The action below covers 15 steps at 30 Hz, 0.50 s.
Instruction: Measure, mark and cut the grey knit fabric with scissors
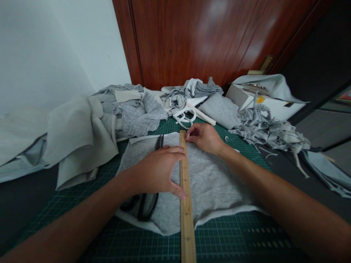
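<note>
A piece of grey knit fabric lies spread out, with a wooden ruler running lengthwise across it. My left hand rests on the ruler's left edge, its thumb and fingers spread apart. Partly under that hand lies a pair of scissors with black handles, blades pointing away from me. At the far end of the ruler, just right of it, my right hand is closed in a pinch near the fabric's top edge. Something small and pale shows at its fingertips, too small to name.
Beneath the fabric is a green cutting mat with grid lines. Cream cloth is heaped at left, grey scraps at the back. A white looped object lies beyond the ruler. At right are a white box and tangled strips.
</note>
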{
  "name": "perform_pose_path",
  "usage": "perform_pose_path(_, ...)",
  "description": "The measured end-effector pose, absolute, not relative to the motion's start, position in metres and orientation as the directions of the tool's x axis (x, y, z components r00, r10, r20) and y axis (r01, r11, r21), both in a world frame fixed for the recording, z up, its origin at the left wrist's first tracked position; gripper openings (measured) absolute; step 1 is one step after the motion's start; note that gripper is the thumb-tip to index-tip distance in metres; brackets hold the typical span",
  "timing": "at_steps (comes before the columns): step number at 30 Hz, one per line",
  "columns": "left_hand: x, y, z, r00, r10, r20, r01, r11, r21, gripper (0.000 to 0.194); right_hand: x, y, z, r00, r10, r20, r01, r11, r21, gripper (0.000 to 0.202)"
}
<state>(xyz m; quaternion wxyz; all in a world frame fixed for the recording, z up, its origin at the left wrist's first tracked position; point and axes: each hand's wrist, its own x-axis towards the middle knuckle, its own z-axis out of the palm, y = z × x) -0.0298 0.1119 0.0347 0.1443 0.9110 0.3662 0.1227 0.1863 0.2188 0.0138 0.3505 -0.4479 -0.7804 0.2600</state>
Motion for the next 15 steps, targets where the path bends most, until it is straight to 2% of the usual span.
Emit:
perform_pose_path(9,-0.029,0.111,0.036,0.695,0.710,0.111,0.636,-0.680,0.366,0.088,0.188,0.222,0.021,-0.324,0.884,0.336,0.501,0.462,-0.732,0.018)
perform_pose_path(15,-0.030,0.112,0.034,0.697,0.709,0.109,0.635,-0.680,0.367,0.089,0.190,0.222,0.022,-0.392,0.876,0.282,0.488,0.458,-0.743,0.018)
